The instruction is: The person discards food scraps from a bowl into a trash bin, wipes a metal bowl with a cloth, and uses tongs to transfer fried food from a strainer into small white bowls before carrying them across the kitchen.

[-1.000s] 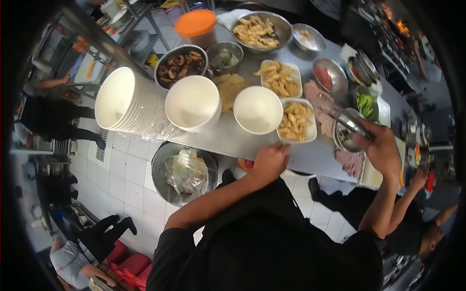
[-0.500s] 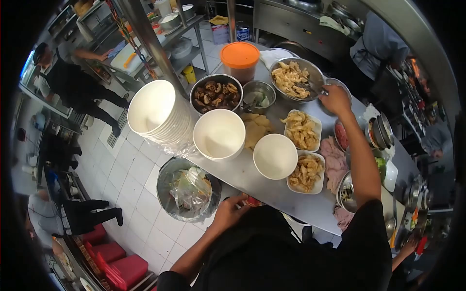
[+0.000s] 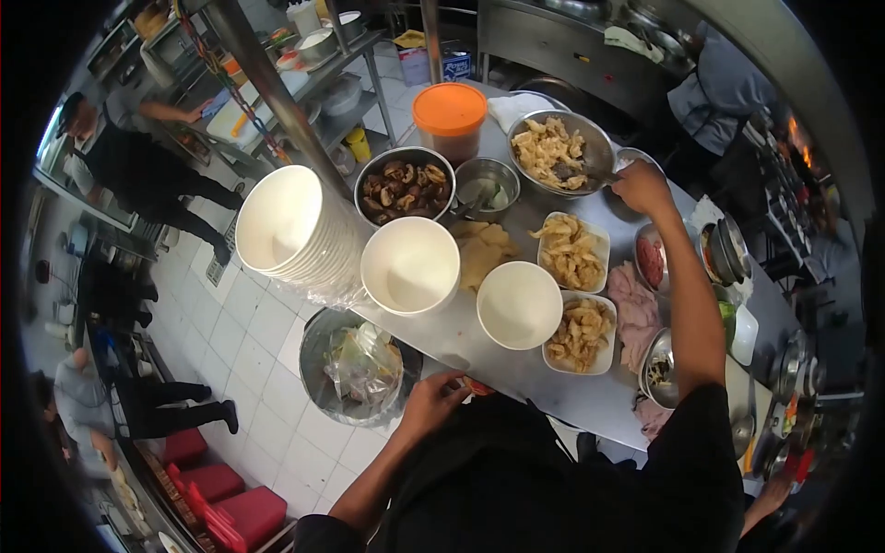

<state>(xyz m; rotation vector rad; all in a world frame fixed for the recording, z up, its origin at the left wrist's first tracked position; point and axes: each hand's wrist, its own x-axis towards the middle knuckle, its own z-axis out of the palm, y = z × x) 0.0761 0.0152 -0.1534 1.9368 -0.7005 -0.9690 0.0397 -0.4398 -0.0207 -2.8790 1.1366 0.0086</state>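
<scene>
My right hand [image 3: 643, 187] grips the handle of a metal spoon [image 3: 599, 174], its end down among pale yellow cooked pieces [image 3: 546, 152] in a steel bowl [image 3: 604, 138]. My left hand [image 3: 435, 403] is low at the table's near edge, fingers closed at a small red thing [image 3: 477, 387] mostly hidden by my dark clothing. Between the hands stand two white tubs [image 3: 410, 267] [image 3: 519, 306] with bare insides. Two square white dishes [image 3: 604, 241] [image 3: 604, 355] of similar fried pieces sit right of them.
A stack of white tubs [image 3: 281, 221], a bowl of mushrooms [image 3: 406, 189], a small steel pot [image 3: 487, 184] and an orange-lidded container [image 3: 449, 111] crowd the steel table. Pink meat slices [image 3: 634, 313] lie to the right. A lined bin [image 3: 359, 364] stands below the edge. Other people stand nearby.
The view has shifted slightly. My right hand keeps its grip on the spoon at the bowl. My left hand stays low at the table edge with the red thing.
</scene>
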